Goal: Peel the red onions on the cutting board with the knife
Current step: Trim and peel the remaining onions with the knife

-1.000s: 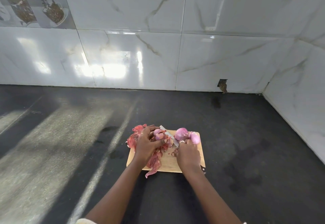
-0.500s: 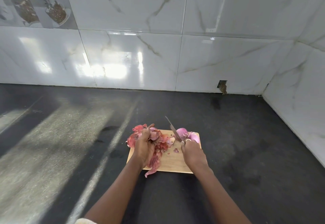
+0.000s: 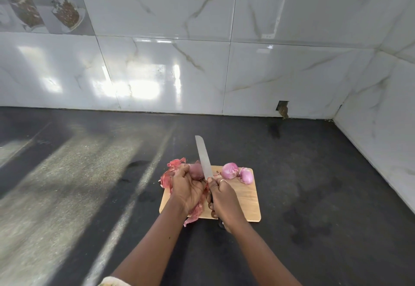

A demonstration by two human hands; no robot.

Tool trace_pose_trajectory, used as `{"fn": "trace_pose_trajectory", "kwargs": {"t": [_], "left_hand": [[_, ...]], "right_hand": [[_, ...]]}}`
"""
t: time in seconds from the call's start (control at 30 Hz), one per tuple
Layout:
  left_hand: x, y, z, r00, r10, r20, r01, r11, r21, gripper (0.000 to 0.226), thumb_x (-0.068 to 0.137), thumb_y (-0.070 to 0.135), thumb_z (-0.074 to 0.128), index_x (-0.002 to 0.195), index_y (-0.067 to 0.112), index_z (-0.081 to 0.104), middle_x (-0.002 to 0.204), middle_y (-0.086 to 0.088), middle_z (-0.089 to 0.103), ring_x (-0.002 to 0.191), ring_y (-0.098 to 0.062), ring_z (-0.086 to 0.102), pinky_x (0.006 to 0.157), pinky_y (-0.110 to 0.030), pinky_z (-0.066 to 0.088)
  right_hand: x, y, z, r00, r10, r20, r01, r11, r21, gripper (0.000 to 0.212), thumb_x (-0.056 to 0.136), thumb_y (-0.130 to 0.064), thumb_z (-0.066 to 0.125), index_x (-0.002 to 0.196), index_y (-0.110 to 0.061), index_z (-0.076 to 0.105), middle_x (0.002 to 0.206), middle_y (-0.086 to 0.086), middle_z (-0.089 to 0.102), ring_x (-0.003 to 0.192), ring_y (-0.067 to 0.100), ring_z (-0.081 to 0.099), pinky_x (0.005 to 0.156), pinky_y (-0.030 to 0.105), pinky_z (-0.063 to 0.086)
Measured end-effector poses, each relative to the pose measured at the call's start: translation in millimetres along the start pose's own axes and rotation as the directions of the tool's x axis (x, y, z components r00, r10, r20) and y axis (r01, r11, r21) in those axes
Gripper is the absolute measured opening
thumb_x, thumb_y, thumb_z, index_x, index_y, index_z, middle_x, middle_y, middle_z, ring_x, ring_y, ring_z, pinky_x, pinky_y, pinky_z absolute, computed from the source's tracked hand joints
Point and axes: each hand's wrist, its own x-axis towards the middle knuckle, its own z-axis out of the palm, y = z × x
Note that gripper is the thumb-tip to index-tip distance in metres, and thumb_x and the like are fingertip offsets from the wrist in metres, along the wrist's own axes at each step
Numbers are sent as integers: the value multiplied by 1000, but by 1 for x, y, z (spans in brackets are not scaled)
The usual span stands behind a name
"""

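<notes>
A wooden cutting board (image 3: 247,198) lies on the dark counter. My left hand (image 3: 187,188) grips a dark red unpeeled onion (image 3: 196,170) over the board's left side. My right hand (image 3: 223,200) holds the knife (image 3: 204,157) by its handle, the blade pointing up and away, right beside that onion. Two peeled pink onions (image 3: 230,170) (image 3: 246,175) rest at the board's far right corner. Red onion skins (image 3: 173,169) are heaped at the board's left edge, and more hang under my left hand.
The dark counter (image 3: 314,196) runs wide to both sides. White marble wall tiles (image 3: 202,72) close the back and the right side. A small hole in the tile (image 3: 283,108) sits at the counter's back right.
The left hand has picked up a dark unpeeled onion from the skin pile. The right hand has lifted the knife so its blade stands more upright, closer to that onion.
</notes>
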Motion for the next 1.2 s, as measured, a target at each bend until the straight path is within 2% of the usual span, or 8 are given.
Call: {"fn": "trace_pose_trajectory", "kwargs": {"t": [0.13, 0.3, 0.4, 0.57, 0.8, 0.93, 1.03, 1.2], "left_hand": [[-8, -1, 8, 998, -39, 40, 37, 998, 48, 68, 98, 15, 25, 40, 1, 59, 42, -6, 51, 34, -13, 51, 44, -22, 51], [-6, 2, 6, 996, -91, 24, 90, 996, 8, 65, 97, 15, 27, 41, 1, 58, 43, -6, 50, 36, -14, 51, 44, -19, 49], [-3, 2, 5, 992, -127, 0, 127, 991, -29, 48, 97, 17, 30, 55, 6, 50, 45, -2, 44, 38, -11, 46, 40, -18, 45], [9, -2, -1, 993, -103, -48, 103, 995, -4, 36, 97, 16, 33, 63, 9, 43, 48, 0, 39, 43, -8, 39, 43, -19, 45], [10, -6, 1, 992, -84, -99, 90, 994, 58, 35, 97, 14, 32, 67, 5, 46, 46, -2, 44, 40, -8, 40, 48, -19, 45], [20, -4, -2, 992, -88, -91, 88, 996, -7, 35, 97, 15, 33, 63, 10, 43, 47, 2, 35, 45, -8, 31, 77, -25, 43], [20, -9, -3, 992, -76, -98, 79, 996, 32, 35, 98, 16, 34, 65, 9, 43, 47, 1, 37, 44, -8, 34, 59, -22, 46], [20, -14, -2, 986, -76, -150, 83, 996, 42, 37, 97, 13, 35, 62, 8, 43, 48, -1, 37, 47, -9, 34, 46, -18, 44]], "right_hand": [[6, 3, 7, 991, -110, -82, 91, 973, -210, 31, 100, -40, 36, 91, -15, 52, 66, 0, 52, 59, 17, 49, 54, 31, 37], [6, 0, 10, 981, -162, -109, 122, 944, -308, 35, 102, -37, 31, 100, -11, 54, 85, 8, 62, 79, 25, 57, 69, 34, 43], [4, -4, 13, 976, -177, -123, 124, 927, -355, 34, 103, -32, 28, 102, -9, 53, 99, 11, 64, 94, 29, 61, 81, 40, 48], [5, -11, 11, 975, -176, -135, 98, 888, -450, 34, 104, -27, 24, 108, -8, 52, 105, 10, 63, 99, 30, 60, 75, 32, 42], [11, -12, 4, 988, -119, -98, 65, 899, -433, 34, 103, -27, 24, 104, -9, 53, 106, 12, 63, 98, 31, 60, 85, 41, 48], [8, -8, 6, 991, -96, -94, 48, 907, -418, 36, 103, -28, 25, 106, -5, 52, 107, 13, 62, 99, 30, 59, 78, 36, 45], [13, -9, 5, 992, -82, -101, 34, 915, -402, 35, 103, -27, 26, 108, -4, 53, 108, 14, 62, 98, 29, 59, 73, 31, 41], [17, -8, 3, 993, -74, -87, 35, 920, -391, 35, 103, -27, 26, 106, -5, 54, 106, 14, 62, 98, 28, 60, 73, 29, 39]]}}
